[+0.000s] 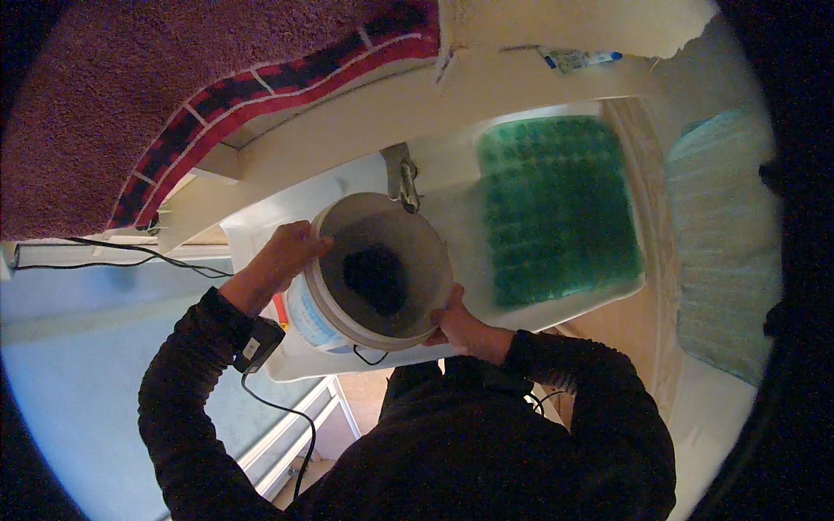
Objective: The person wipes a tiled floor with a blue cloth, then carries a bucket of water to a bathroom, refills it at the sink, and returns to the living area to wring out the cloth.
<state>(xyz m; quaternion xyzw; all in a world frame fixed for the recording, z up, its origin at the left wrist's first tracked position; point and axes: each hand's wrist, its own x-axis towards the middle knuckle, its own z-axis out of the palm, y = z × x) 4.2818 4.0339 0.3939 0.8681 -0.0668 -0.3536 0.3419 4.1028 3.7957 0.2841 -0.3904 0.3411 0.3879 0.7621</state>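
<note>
A white plastic bucket [420, 247] with a printed label is tilted, its mouth towards me, over a white basin or tub. A dark clump [375, 279], perhaps wet cloth, lies in the bucket; the dimness hides what it is. My left hand [287, 255] grips the bucket's rim on the left, thumb over the edge. Low on the opposite side, my right hand [461, 323] holds the rim too. Just beyond the bucket's mouth is a metal faucet [408, 179]. Part of the bucket's wire handle [370, 358] hangs below the rim.
To the right, a green ribbed surface [560, 208] fills much of the white basin [456, 163]. A dark red towel [163, 91] hangs at upper left, a pale green cloth [717, 241] at far right. A tube [580, 60] lies on the ledge. Black cable [130, 253] runs at left.
</note>
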